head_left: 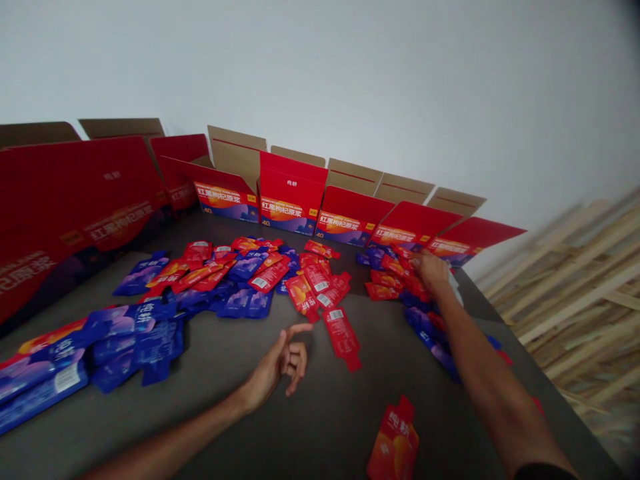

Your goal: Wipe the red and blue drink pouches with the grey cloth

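Note:
My left hand (283, 365) hovers over the dark table with its index finger stretched out and the other fingers loosely curled. Nothing is in it. Just right of its fingertip lies a red pouch (343, 337) with its barcode side up. At the right, my right hand (434, 272) reaches into a heap of red pouches (385, 280) and blue pouches (427, 330), touching the red ones near the boxes. Its fingertips are partly hidden and blurred, so its grip does not show. Another red pouch (394, 443) lies alone near the front.
Open-topped red-and-blue cartons (287, 207) stand in a row along the wall, with larger ones (75, 213) at the left. A mixed pouch heap (245, 267) lies mid-table, and blue pouches (135, 340) lie at the left. Wooden slats (575, 287) are beyond the right table edge.

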A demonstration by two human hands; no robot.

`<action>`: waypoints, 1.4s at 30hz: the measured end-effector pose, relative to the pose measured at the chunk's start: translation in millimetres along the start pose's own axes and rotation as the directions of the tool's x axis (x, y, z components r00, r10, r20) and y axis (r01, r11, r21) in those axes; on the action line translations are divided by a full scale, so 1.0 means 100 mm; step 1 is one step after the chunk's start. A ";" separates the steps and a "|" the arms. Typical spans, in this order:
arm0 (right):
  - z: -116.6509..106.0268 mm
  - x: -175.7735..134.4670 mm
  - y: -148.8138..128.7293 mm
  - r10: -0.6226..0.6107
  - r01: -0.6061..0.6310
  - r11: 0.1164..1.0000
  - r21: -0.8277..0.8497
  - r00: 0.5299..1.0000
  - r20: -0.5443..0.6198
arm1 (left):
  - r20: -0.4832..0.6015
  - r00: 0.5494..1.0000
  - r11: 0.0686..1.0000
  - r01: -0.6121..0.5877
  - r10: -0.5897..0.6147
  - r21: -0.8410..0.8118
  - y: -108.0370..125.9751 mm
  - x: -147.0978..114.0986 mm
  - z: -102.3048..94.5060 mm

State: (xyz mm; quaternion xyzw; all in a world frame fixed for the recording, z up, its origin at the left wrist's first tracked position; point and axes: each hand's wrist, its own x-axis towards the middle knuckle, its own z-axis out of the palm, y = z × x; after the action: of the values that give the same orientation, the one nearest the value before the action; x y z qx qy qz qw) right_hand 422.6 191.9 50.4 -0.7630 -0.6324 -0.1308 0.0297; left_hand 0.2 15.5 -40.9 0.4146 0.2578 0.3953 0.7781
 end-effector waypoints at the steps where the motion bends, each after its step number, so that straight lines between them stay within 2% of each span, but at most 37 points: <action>1: -0.02 -0.02 0.02 -0.010 0.010 1.000 0.006 1.000 -0.003 | 0.001 1.000 1.000 0.001 -0.001 0.004 0.00 0.00 0.00; 4: -0.12 -0.14 0.08 -0.024 0.024 0.999 0.021 0.999 -0.035 | 0.014 1.000 1.000 0.008 -0.008 0.025 -0.01 0.01 -0.01; 7: -0.25 -0.34 0.06 -0.036 0.043 0.998 0.053 0.992 -0.122 | 0.027 1.000 0.997 0.010 -0.013 0.080 -0.01 0.01 -0.01; 9: -0.36 -0.51 0.00 -0.055 0.078 0.991 0.108 0.978 -0.202 | 0.030 0.999 0.992 0.012 -0.016 0.129 0.00 0.01 0.00; 11: -0.49 -0.72 -0.12 -0.087 0.128 0.977 0.173 0.969 -0.229 | 0.035 0.999 0.986 0.013 -0.019 0.165 0.01 0.01 0.02; 13: -0.60 -0.97 -0.31 -0.166 0.196 0.955 0.223 0.975 -0.148 | 0.039 0.999 0.982 0.011 -0.018 0.190 0.02 0.01 0.03; 16: -0.68 -1.38 -0.71 -0.331 0.296 0.919 0.260 0.938 0.101 | 0.044 0.999 0.974 0.001 -0.011 0.227 0.03 0.02 0.05; 18: -0.64 -1.64 -1.01 -0.323 0.282 0.940 0.191 0.914 0.243 | 0.051 0.999 0.970 -0.006 -0.007 0.244 0.03 0.02 0.05; 20: -0.55 -1.85 -1.28 -0.287 0.261 0.958 0.121 0.899 0.330 | 0.063 0.998 0.967 -0.012 -0.004 0.256 0.02 0.03 0.05; 22: -0.45 -2.00 -1.49 -0.285 0.260 0.959 0.117 0.887 0.365 | 0.079 0.997 0.964 -0.025 0.004 0.265 0.02 0.04 0.05; 24: -0.38 -2.08 -1.60 -0.255 0.204 0.963 0.174 0.899 0.357 | 0.093 0.996 0.960 -0.036 0.011 0.277 0.01 0.04 0.06; 29: -0.33 -2.01 -1.53 -0.247 0.088 0.915 0.393 0.894 0.374 | 0.098 0.994 0.923 -0.078 0.044 0.377 0.02 0.04 0.08; 31: -0.35 -1.93 -1.45 -0.303 0.095 0.876 0.472 0.871 0.387 | 0.081 0.983 0.834 -0.181 0.162 0.522 0.06 0.01 0.10; 32: -0.38 -1.89 -1.41 -0.351 0.105 0.844 0.526 0.850 0.393 | 0.091 0.963 0.743 -0.255 0.255 0.619 0.09 -0.01 0.11; 34: -0.44 -1.83 -1.37 -0.460 0.126 0.762 0.635 0.795 0.395 | 0.197 0.882 0.467 -0.402 0.427 0.788 0.17 -0.04 0.12; 36: -0.52 -1.81 -1.37 -0.547 0.134 0.682 0.719 0.746 0.380 | 0.362 0.808 0.215 -0.500 0.465 0.839 0.23 -0.06 0.12; 37: -0.56 -1.80 -1.39 -0.586 0.122 0.634 0.763 0.720 0.372 | 0.430 0.782 0.128 -0.534 0.452 0.836 0.25 -0.06 0.12; 39: -0.65 -1.82 -1.45 -0.661 0.053 0.517 0.854 0.658 0.360 | 0.527 0.752 0.038 -0.587 0.396 0.809 0.28 -0.05 0.11; 40: -0.70 -1.84 -1.49 -0.687 -0.001 0.455 0.891 0.636 0.351 | 0.556 0.746 0.035 -0.608 0.366 0.793 0.29 -0.05 0.10; 42: -0.77 -1.87 -1.58 -0.697 -0.106 0.355 0.929 0.632 0.339 | 0.561 0.760 0.122 -0.623 0.328 0.773 0.32 -0.06 0.09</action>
State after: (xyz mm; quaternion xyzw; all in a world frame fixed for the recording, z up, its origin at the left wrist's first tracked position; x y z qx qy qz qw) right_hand 225.3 28.4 61.3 -0.4636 -0.6973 0.5226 0.1606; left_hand -9.4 17.6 -9.0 0.8900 0.1864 0.3402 0.2397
